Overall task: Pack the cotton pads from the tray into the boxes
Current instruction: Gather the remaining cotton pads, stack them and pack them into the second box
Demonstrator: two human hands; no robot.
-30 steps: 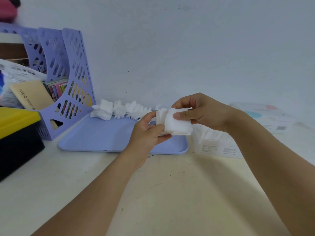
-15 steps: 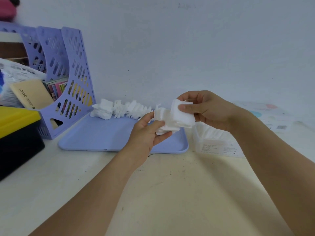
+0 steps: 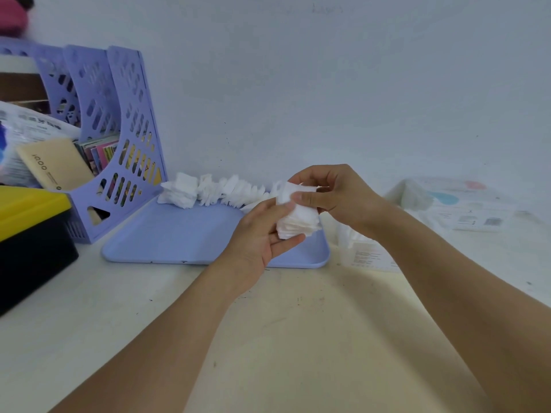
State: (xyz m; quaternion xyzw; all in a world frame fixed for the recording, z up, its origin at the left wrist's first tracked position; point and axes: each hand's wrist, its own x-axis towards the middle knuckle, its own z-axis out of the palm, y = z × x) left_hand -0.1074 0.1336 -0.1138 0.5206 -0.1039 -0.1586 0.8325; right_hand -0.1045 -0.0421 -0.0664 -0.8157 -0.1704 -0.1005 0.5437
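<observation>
Cotton pads [image 3: 208, 192] remain along the tray's [image 3: 179, 239] far edge. My left hand [image 3: 262, 234] cradles a stack of pads [image 3: 298, 219]; my right hand [image 3: 331, 195] pinches its top. Squaring step; next, I'd lower it into the clear box [image 3: 363, 251] rightward.

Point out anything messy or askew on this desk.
The cotton pads along the tray's far edge lie in a ragged, toppled row. The stack held between both hands is fanned and uneven.
</observation>
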